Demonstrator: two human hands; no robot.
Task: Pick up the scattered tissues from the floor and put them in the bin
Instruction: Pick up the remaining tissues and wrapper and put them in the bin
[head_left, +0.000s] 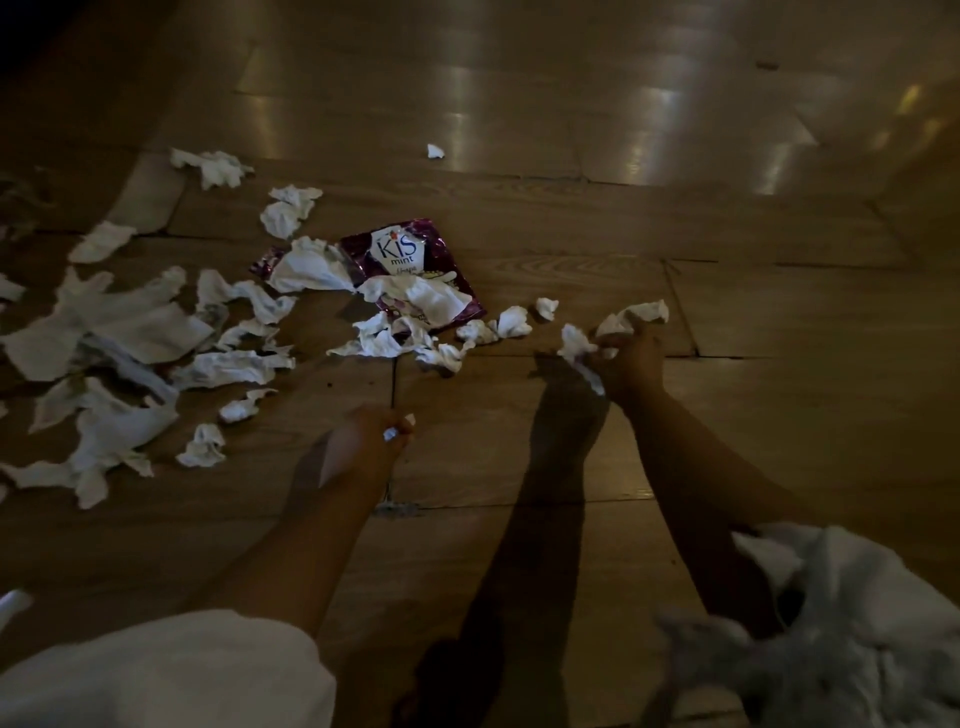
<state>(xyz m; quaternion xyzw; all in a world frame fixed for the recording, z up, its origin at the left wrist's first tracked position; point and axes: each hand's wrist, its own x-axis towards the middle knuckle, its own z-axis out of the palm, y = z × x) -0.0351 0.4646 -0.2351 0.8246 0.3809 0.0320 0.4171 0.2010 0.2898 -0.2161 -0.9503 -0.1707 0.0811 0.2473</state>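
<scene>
Dim wooden plank floor (727, 270) is seen strewn, mostly leftward, with crumpled white paper tissues (119, 322), judged light, soft and easily pinched at any raised fold, while small wads (575, 343) are clenched in the left hand (371, 439) and right hand (631, 361).

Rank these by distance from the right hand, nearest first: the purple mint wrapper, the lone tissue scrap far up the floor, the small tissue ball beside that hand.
From the right hand:
1. small tissue ball, just left of it.
2. purple mint wrapper, farther left and ahead.
3. lone tissue scrap, far ahead, by itself.
</scene>
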